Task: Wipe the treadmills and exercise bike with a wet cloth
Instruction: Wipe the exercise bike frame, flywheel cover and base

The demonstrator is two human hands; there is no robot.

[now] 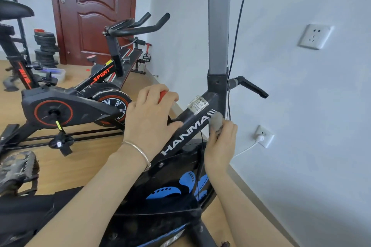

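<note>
I am in the middle of the work, I judge: my right hand [219, 142] presses the small grey wet cloth [216, 122] on the black frame tube [192, 124] of the exercise bike, just under the grey upright post [218, 26]. Only this bike is being wiped now. The second bike [80, 94], beyond my left hand, is left to do (I cannot tell if it is clean already), and I see no treadmill here. My right fingers are curled around the cloth and pinch it against the tube. My left hand [150, 114] is curled over a red knob [163, 94] beside the tube, wrist bent, to steady myself.
</note>
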